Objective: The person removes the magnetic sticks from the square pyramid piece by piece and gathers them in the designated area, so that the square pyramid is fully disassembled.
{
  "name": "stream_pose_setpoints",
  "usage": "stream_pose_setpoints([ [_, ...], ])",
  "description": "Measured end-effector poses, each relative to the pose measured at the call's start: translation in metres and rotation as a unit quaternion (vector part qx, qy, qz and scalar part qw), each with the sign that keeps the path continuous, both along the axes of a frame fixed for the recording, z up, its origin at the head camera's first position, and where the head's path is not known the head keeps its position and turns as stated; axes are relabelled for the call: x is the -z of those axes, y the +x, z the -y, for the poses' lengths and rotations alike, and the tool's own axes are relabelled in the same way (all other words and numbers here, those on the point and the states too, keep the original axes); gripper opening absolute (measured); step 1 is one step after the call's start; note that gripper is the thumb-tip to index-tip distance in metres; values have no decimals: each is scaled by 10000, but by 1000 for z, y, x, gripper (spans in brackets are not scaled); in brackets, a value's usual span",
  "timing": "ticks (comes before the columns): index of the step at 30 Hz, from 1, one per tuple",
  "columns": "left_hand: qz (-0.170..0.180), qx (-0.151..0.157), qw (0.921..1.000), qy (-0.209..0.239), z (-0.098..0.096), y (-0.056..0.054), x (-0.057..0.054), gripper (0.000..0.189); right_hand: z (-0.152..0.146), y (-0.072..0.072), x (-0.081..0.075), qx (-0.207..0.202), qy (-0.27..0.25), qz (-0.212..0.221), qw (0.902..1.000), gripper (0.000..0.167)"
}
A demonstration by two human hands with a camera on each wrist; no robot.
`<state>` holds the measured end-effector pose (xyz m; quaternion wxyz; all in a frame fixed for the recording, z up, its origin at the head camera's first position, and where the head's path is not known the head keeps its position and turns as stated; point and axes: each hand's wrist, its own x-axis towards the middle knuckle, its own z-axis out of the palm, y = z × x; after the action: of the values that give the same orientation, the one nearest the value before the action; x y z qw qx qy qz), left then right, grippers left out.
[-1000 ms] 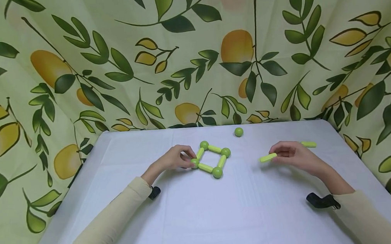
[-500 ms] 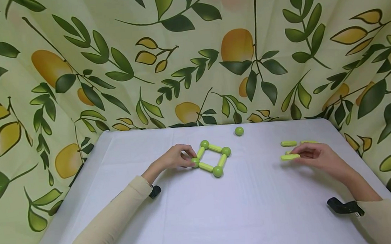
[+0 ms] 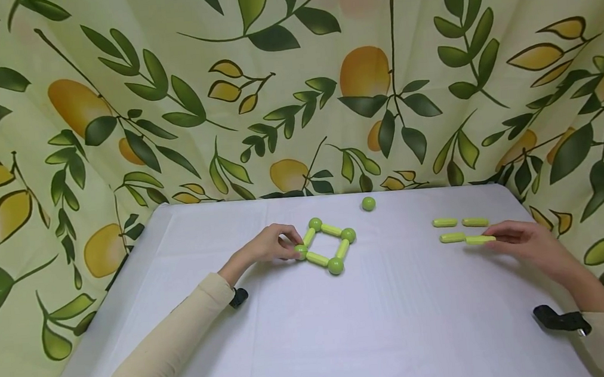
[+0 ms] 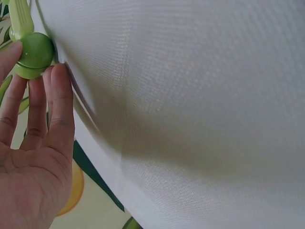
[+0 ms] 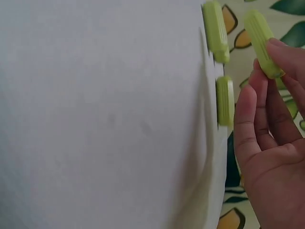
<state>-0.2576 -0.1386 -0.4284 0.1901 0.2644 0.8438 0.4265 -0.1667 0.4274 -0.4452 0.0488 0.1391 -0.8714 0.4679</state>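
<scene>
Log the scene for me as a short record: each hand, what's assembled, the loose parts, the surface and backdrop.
Left hand: holds the left corner ball of the square frame
Right hand: pinches a green rod
Assembled: four green balls joined by four rods
Loose rods: three, lying near the right hand
Loose ball: one, near the table's far edge
Surface: white cloth
Backdrop: leaf-and-fruit patterned fabric

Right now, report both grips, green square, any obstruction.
Left grip pinching corner ball. Right grip holding green rod. Green square closed, four corners joined. Loose rod between right grip and square.
</scene>
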Motion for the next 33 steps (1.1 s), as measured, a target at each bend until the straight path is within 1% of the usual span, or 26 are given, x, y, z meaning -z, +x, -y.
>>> stream_pose_setpoints([
  [4, 19, 8, 10000, -2, -1, -1, 1, 19, -13, 0, 3, 160, 50, 189, 9997, 25],
  [8, 12, 12, 10000, -10, -1, -1, 3, 20, -22, -3, 5, 129, 33, 236, 9996, 24],
  [10, -11, 24, 10000, -23, -1, -1, 3, 20, -26, -4, 6, 189, 47, 295, 9994, 24],
  [15, -22, 23, 10000, -56, 0, -2, 4, 20, -33, -8, 11, 374, 352, 342, 9981, 26],
  [23, -27, 21, 10000, -48, 0, -1, 3, 19, -32, -12, 11, 372, 829, 295, 9954, 28],
  [28, -76, 23, 10000, -57, 0, 0, 2, 19, -29, -13, 10, 363, 899, 339, 9947, 28],
  [33, -72, 7, 10000, -57, 0, 0, 1, 20, -26, -13, 9, 321, 846, 322, 9954, 28],
])
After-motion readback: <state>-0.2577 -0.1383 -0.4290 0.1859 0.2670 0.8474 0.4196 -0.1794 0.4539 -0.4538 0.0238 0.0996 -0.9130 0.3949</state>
